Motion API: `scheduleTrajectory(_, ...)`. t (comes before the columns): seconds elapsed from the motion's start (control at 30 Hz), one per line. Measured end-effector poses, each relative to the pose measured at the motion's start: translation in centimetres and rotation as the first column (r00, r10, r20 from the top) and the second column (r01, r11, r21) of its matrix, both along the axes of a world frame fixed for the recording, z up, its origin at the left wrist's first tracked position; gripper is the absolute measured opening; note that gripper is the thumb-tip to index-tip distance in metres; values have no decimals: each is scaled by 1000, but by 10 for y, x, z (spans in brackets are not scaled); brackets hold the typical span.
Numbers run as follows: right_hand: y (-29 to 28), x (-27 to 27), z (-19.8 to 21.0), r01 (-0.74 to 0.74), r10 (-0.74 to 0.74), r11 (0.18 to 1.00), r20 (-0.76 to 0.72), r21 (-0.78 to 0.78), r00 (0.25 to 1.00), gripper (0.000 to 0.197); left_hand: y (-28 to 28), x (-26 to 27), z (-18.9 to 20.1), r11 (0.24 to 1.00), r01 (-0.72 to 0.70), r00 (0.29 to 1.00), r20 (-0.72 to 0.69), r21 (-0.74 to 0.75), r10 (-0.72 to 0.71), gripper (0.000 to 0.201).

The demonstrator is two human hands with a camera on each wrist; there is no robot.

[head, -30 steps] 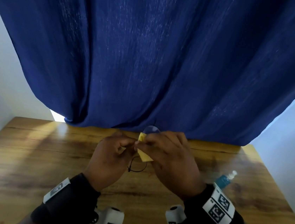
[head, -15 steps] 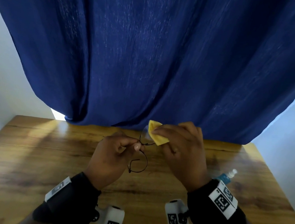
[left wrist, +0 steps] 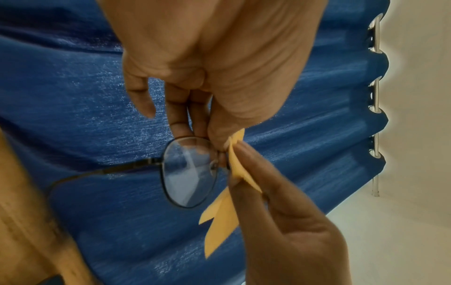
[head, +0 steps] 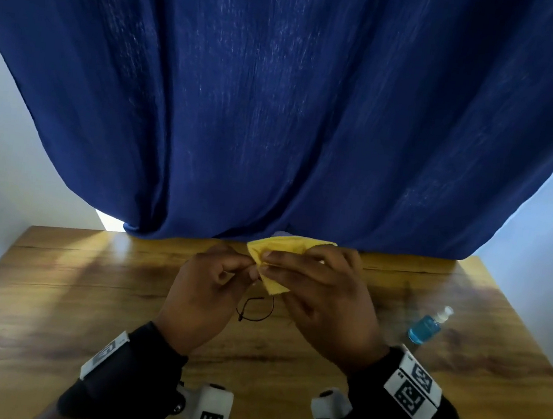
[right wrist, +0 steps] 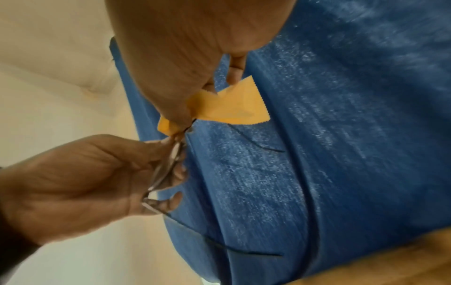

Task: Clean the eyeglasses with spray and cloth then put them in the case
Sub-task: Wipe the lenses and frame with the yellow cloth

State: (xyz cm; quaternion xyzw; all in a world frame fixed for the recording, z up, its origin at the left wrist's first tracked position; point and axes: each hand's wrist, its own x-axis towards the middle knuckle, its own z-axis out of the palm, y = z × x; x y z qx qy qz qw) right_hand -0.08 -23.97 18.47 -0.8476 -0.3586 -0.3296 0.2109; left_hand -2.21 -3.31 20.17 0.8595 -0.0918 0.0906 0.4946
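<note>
Thin black wire-rimmed eyeglasses (left wrist: 190,171) are held up above the wooden table (head: 86,291). My left hand (head: 241,267) pinches them at the top of one rim near the bridge. That lens shows bare in the left wrist view, and one temple trails off to the left. My right hand (head: 282,265) pinches a folded yellow cloth (head: 281,246) between thumb and fingers, around the other lens, which the cloth hides. A loop of the frame (head: 240,312) hangs below the two hands. The blue spray bottle (head: 425,328) stands on the table to the right, apart from both hands.
A dark blue curtain (head: 280,106) hangs behind the table's far edge, close behind the hands. White walls flank the table on both sides. Bare wood lies to the left and in front of the hands.
Half a second ago my right hand had lifted the cloth up off the glasses. It has come back down and pinches the cloth over the lens again. The left hand has kept its hold.
</note>
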Motion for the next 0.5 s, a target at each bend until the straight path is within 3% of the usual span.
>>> scheduleTrajectory(0.1,-9,7,-1,87,-83,994,-59,73,995,40,7,1,-4,1000,19,1000,-25,14,-18,18)
scheduleTrajectory(0.27,3,0,-1,31,-37,991,-47,-127,998,34,8,9,-10,1000,19,1000,-16,4,-19,16)
scheduleTrajectory(0.4,-17,4,3,64,-60,997,-86,38,994,31,6,8,-8,1000,3,1000,-14,10,-2,17)
scheduleTrajectory(0.5,-11,9,4,29,-26,998,-57,50,998,23,-1,6,-8,1000,18,1000,-6,-6,-18,18)
